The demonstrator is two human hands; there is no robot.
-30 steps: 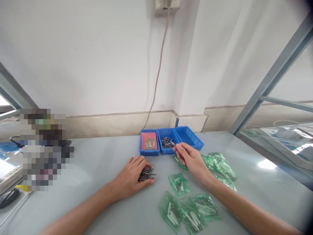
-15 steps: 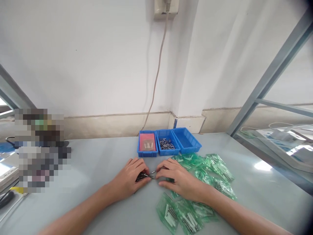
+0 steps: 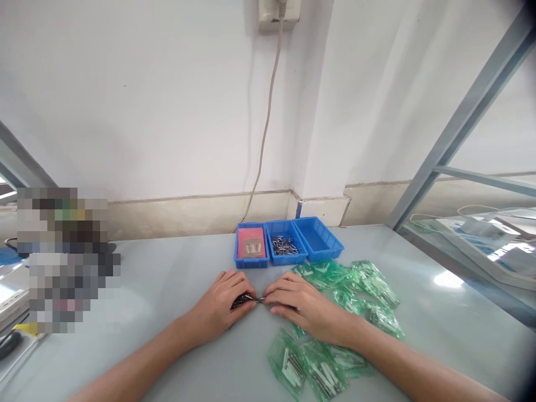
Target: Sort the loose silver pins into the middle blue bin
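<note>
My left hand (image 3: 224,298) rests on the grey table, its fingers curled round a bunch of dark, shiny screws (image 3: 242,301). Their ends stick out between thumb and forefinger toward the right. Opposite it, my right hand (image 3: 297,304) is closed, its fingertips at the tips of those screws. Some dark metal shows under its fingers, though most of what it holds is hidden. Green plastic bags (image 3: 329,371) with screws and white pieces lie under and beside my right forearm. Just beyond the hands, a blue bin (image 3: 288,259) holds a loose heap of screws.
Left of the screw bin, another blue bin (image 3: 251,263) contains a pink packet (image 3: 250,234). A third blue bin (image 3: 320,240) stands at its right. More green bags (image 3: 368,285) are piled to the right. A cable (image 3: 268,117) hangs down the wall behind; metal frame posts (image 3: 456,120) flank the table.
My fingertips have drawn closer together, and the screw ends between them lie flatter, now meeting the right fingertips. The view has shifted slightly; bins and bags stay in place.
</note>
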